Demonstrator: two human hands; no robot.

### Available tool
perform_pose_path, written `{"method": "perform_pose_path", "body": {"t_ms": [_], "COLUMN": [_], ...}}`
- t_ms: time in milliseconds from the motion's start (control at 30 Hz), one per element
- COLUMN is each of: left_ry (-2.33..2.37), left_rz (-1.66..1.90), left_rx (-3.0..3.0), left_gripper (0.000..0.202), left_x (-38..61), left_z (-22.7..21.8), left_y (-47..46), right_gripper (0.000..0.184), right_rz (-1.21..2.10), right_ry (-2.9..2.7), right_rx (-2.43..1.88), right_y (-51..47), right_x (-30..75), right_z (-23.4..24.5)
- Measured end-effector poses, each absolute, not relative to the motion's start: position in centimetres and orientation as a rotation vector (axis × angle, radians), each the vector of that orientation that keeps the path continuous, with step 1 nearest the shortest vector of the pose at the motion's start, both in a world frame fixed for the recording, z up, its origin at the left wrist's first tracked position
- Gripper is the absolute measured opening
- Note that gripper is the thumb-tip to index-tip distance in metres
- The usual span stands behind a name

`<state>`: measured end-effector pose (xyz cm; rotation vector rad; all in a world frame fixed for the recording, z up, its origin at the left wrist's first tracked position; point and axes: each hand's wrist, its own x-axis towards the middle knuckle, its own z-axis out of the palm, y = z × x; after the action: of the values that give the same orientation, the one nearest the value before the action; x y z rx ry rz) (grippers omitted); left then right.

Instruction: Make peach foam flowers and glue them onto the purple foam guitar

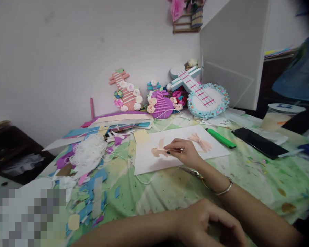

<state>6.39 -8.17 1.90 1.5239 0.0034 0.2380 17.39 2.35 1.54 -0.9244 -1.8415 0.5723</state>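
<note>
My right hand point(185, 151), with a bracelet at the wrist, is over a white sheet point(154, 167). Its thumb and fingers are pinched together at a peach paper cutout point(158, 152) on that sheet; whatever thin thing lies between the fingertips is too small to make out. To the right on the sheet is a fan-shaped bundle of peach strips point(201, 142). Scissors point(192, 171) lie partly under my right wrist. My left hand point(206, 219) is low in the view, fingers loosely bent and apart, nothing visible in them; its lower part is cut off.
A green marker point(221, 138), a black phone point(259, 142) and a lidded cup point(280, 116) are at the right. White string point(89, 151) and paper scraps point(89, 192) lie left. Decorated paper instruments, including a blue round one point(208, 101), lean against the back wall.
</note>
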Motion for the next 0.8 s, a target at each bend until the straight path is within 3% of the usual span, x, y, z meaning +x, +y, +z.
{"method": "perform_pose_path", "body": {"t_ms": [67,167,267,333,400,533,667,800], "left_ry": [0.133,0.33,0.906,1.172,1.254,0.987,0.789,0.762], "left_rz": [0.539,1.413,1.861,1.872,1.751,1.225,0.968,0.97], "left_rx": [1.799,2.29,2.242,2.043,1.814,1.429,1.233,1.148], "left_gripper": [0.029,0.014,0.009,0.005,0.02,0.038,0.029,0.023], "left_x": [5.5,3.4,0.9,-0.4,-1.3,-2.0,-2.0,-2.0], "left_z": [2.6,3.1,3.1,2.9,2.4,1.1,0.6,1.0], "left_y": [-7.5,-5.3,-2.2,0.0,1.6,3.2,3.0,2.8], "right_gripper": [0.017,0.017,0.018,0.02,0.02,0.019,0.02,0.021], "right_rz": [0.602,0.637,0.646,0.639,0.625,0.629,0.645,0.657], "right_ry": [-1.841,-1.864,-1.925,-1.962,-1.981,-2.002,-2.036,-2.058], "right_rx": [-0.91,-0.883,-0.867,-0.869,-0.883,-0.894,-0.875,-0.894], "right_y": [2.2,1.9,1.7,1.7,1.7,1.9,1.9,1.9], "right_x": [17.3,17.1,17.0,17.1,17.1,17.2,17.2,17.4], "right_z": [1.4,1.3,1.3,1.3,1.4,1.3,1.2,1.4]}}
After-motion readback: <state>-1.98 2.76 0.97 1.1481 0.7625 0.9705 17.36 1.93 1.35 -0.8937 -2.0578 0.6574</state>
